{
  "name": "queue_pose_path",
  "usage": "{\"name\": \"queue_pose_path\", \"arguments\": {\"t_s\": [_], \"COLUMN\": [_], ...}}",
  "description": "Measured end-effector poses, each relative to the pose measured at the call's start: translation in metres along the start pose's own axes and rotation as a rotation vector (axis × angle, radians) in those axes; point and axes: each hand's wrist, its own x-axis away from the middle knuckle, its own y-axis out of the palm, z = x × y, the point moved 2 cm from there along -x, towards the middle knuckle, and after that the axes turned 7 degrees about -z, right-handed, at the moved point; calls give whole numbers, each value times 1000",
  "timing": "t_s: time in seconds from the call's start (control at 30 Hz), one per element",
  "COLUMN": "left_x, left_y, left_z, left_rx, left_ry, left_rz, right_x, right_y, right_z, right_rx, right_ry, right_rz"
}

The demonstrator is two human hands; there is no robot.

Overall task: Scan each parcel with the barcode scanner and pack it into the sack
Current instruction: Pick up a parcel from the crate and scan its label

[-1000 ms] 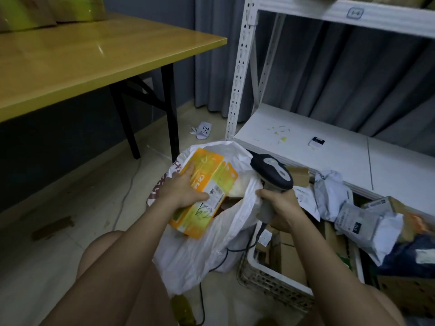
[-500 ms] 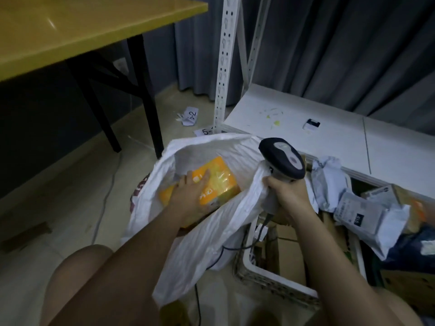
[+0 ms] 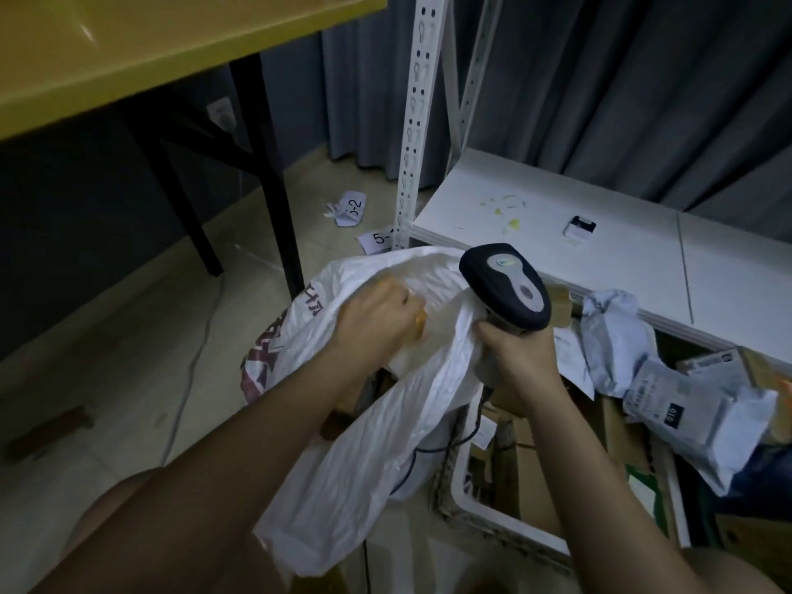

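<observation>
Now scanner (image 3: 508, 289) upright in right hand (image 3: 516, 358) — head aimed up-left

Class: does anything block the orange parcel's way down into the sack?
Nothing visible does. The left hand is already inside the sack's open mouth with the parcel, mostly hidden. The right hand holds the scanner and the sack's rim.

Yellow table top (image 3: 141, 40), far left, on black legs (image 3: 274, 216). White perforated shelving upright (image 3: 418, 122), centre; white shelf board (image 3: 578, 259) to its right, bearing a small black-and-white item (image 3: 579, 227), possibly a label. Grey curtain (image 3: 621, 87) behind. Two numbered paper slips (image 3: 349, 209) on the floor. White slatted crate (image 3: 484, 508), near right.
</observation>
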Motion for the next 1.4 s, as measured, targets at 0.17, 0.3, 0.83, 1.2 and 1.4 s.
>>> {"name": "queue_pose_path", "arguments": {"t_s": [0.17, 0.3, 0.83, 1.2, 1.4], "left_x": [-17, -11, -15, 39, 55], "left_y": [4, 18, -100, -47, -92], "left_z": [-50, -62, -154, -150, -162], "left_rx": [192, 276, 1090, 820, 783], "left_ry": [-441, -524, -927, -912, -929], "left_rz": [-322, -409, 636, 5, 387], "right_x": [1, -1, -55, -12, -2], "right_y": [12, 18, 4, 1, -28], "right_z": [0, -11, -129, -53, -101], "right_rx": [-36, -77, -65, 93, -100], "right_ry": [62, 45, -162, 103, -111], "right_rz": [23, 92, 257, 246, 446]}}
